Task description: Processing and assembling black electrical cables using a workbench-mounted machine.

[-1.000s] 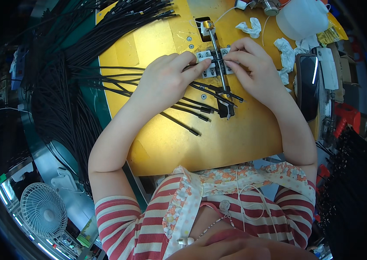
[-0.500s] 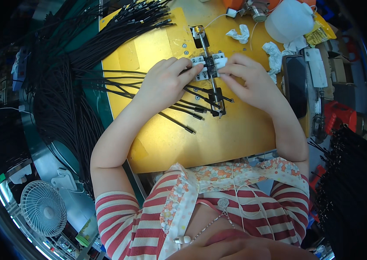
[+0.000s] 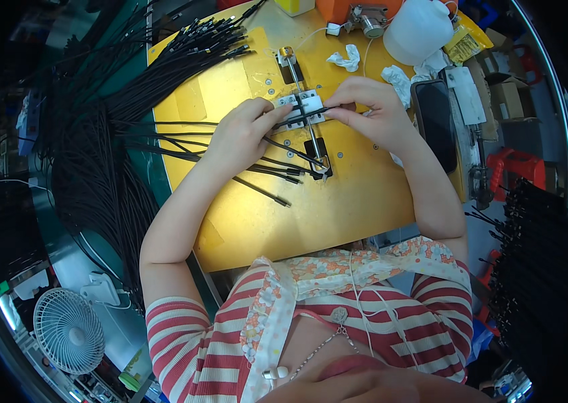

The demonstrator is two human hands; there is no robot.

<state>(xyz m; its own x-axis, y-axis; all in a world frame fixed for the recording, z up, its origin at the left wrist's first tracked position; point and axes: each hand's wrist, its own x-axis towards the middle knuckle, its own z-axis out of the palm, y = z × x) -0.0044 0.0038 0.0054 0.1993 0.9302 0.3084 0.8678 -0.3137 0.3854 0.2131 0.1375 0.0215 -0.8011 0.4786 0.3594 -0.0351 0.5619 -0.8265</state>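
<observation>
A small metal-and-white fixture (image 3: 295, 119) with a long steel rod through it sits on the yellow work board (image 3: 338, 208). Across it lies a black cable (image 3: 315, 113). At the fixture's right side, my right hand (image 3: 381, 114) pinches the cable's end between thumb and fingertips. My left hand (image 3: 240, 134) is closed on the same cable at the left side, thumb and index finger pressed together by the fixture. Several more black cables (image 3: 277, 176) run under and below my left hand, their plug ends pointing right.
A thick bundle of black cables (image 3: 183, 57) spreads over the board's upper left and hangs down its left side. Crumpled tissue (image 3: 344, 59), a white bottle (image 3: 418, 32) and a dark phone (image 3: 435, 124) lie to the right. A white fan (image 3: 69, 332) stands lower left.
My right hand has shifted from the fixture's white block to pinching the cable's end. The cable now shows stretched across the fixture. The whole view has shifted slightly.
</observation>
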